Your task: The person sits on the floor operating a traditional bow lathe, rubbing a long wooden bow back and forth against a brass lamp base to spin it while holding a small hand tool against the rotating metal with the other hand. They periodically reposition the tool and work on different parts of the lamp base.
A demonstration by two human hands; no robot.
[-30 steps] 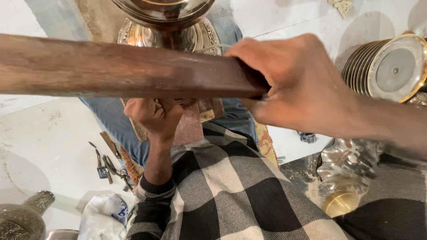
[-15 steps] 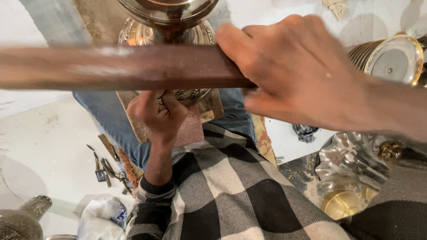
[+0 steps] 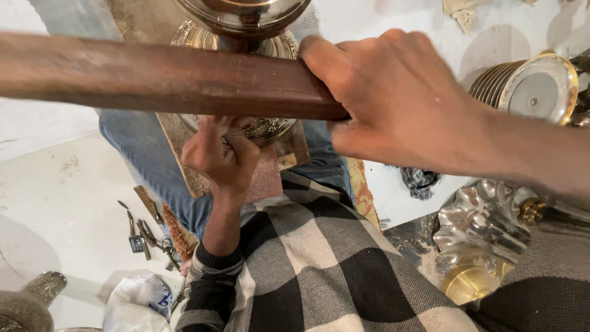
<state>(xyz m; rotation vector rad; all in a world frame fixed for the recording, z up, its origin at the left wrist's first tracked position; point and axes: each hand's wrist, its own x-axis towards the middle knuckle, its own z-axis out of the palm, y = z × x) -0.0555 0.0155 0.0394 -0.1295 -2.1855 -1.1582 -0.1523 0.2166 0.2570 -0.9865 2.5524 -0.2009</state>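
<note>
My right hand grips the end of a thick brown wooden rod, which runs level across the view to the left edge, close to the camera. Beneath the rod stands an engraved brass vessel on an ornate round base that rests in my lap. My left hand is below the rod with its fingers curled against the base's near rim. Whether it also holds a small tool is hidden. A black and white checked garment covers my arm and body.
Small metal hand tools lie on the pale floor at the left beside a white plastic bag. A stack of round brass plates stands at the right. A crinkled silver dish and a gold bowl sit lower right.
My right hand has rolled further over the top of the rod and shifted slightly left. My left hand has risen a little toward the brass base's rim.
</note>
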